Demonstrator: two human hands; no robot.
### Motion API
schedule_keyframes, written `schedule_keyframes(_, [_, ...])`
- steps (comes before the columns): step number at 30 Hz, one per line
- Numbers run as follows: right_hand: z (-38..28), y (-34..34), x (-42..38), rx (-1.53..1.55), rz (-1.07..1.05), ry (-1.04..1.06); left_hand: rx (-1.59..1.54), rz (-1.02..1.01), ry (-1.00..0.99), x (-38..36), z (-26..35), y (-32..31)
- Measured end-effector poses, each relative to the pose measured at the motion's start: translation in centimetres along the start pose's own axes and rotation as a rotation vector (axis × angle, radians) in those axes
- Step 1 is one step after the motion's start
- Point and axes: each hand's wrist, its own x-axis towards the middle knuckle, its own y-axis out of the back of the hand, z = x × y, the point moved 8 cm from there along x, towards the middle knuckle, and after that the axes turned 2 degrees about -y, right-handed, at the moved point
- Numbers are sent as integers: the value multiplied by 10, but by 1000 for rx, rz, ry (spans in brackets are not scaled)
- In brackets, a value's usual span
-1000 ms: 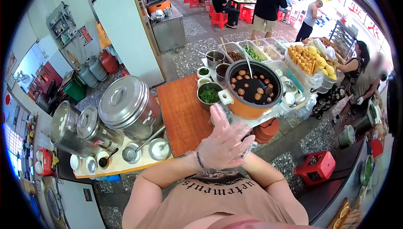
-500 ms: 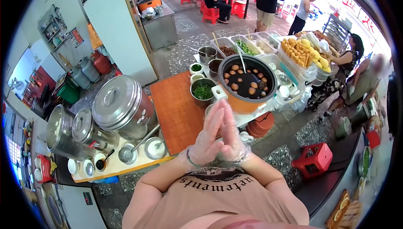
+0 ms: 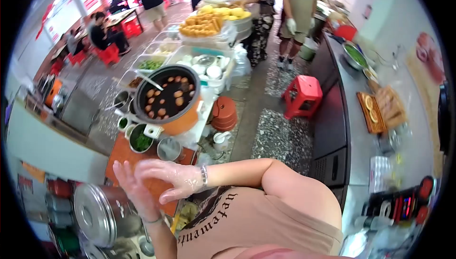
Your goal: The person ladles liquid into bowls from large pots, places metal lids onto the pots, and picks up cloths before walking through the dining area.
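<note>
My left hand (image 3: 135,190) and my right hand (image 3: 173,178) both wear clear plastic gloves and are raised close together over the orange-brown board (image 3: 121,154). Nothing shows in either hand, and the fingers of both are spread. Just beyond them are a metal pot of chopped greens (image 3: 141,141) and a clear container (image 3: 169,148). Farther out stands an orange cooker (image 3: 183,121) with eggs in dark liquid and a ladle (image 3: 151,81). A large lidded steel pot (image 3: 95,215) is at the lower left.
A red stool (image 3: 303,96) stands on the floor by a steel counter (image 3: 335,92). Two people (image 3: 262,16) (image 3: 298,9) stand beyond the tubs and fried food (image 3: 202,25). A brown bucket (image 3: 224,114) is beside the table.
The view has swung to the right. My hands, pressed palm to palm before, have come apart at the palms, with their fingers spread.
</note>
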Motion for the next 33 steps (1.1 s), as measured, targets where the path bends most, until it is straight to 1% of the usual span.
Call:
schedule_keyframes(1, [-5, 10, -2, 53, 62, 31, -31, -88, 33, 3, 11, -15])
schedule_keyframes(2, [-5, 14, -7, 51, 78, 25, -55, -166, 69, 2, 24, -25])
schedule_keyframes(3, [1, 6, -11, 39, -81, -51, -56, -176, 72, 2, 20, -27])
schedule_keyframes(4, [7, -8, -12, 25, -245, -130, -125, -327, 290, -4, 0, -35])
schedule_keyframes(5, [8, -13, -16, 148, -258, -147, -190, -478, 509, -16, -17, -48])
schedule_keyframes(6, [4, -12, -18, 147, -252, -151, -348, -643, 559, -28, 7, -81])
schedule_keyframes(8, [-3, -17, -22, 217, -312, -216, -84, -740, 302, -32, 0, -84])
schedule_keyframes(9, [-1, -22, -25, 299, -325, -217, -90, -745, 300, -36, 4, -92])
schedule_keyframes(11, [0, -29, -25, 413, -339, -218, -17, -708, 48, -38, 33, -107])
schedule_keyframes(16, [-9, -32, -21, 588, -311, -177, -42, -801, 93, -43, 3, -99])
schedule_keyframes(18, [-14, -27, -17, 625, -263, -151, -12, -775, 113, -42, 10, -92])
schedule_keyframes(20, [-19, -10, -11, 599, -162, -120, 93, -663, 210, -26, 19, -102])
schedule_keyframes(21, [-18, 2, -9, 543, -89, -103, -142, -639, 372, -27, 1, -99])
schedule_keyframes(22, [-18, 11, -9, 460, -14, -81, -137, -668, 519, -27, -28, -96])
schedule_keyframes(23, [-12, 20, -8, 299, 68, -57, -230, -538, 634, -38, -37, -81])
schedule_keyframes(24, [-5, 33, -6, 131, 151, -26, -327, -407, 735, -39, -25, -81])
schedule_keyframes(25, [3, 31, -3, -40, 109, -108, 95, -608, 364, -38, -22, -75])
schedule_keyframes(26, [6, 23, -3, -24, 88, -96, 106, -581, 366, -39, -29, -68])
schedule_keyframes(28, [36, -22, -15, -104, -264, -323, 351, -902, -15, -54, -18, -79])
schedule_keyframes(29, [41, -27, -18, -126, -277, -323, 333, -915, 153, -65, -37, -71])
schedule_keyframes(30, [39, -31, -18, -120, -295, -306, 347, -894, 155, -68, -40, -67])
schedule_keyframes(32, [37, -41, -20, -180, -383, -291, 644, -1088, -87, -86, -45, -74])
schedule_keyframes(33, [36, -47, -20, -173, -392, -288, 615, -1067, -4, -88, -50, -71])
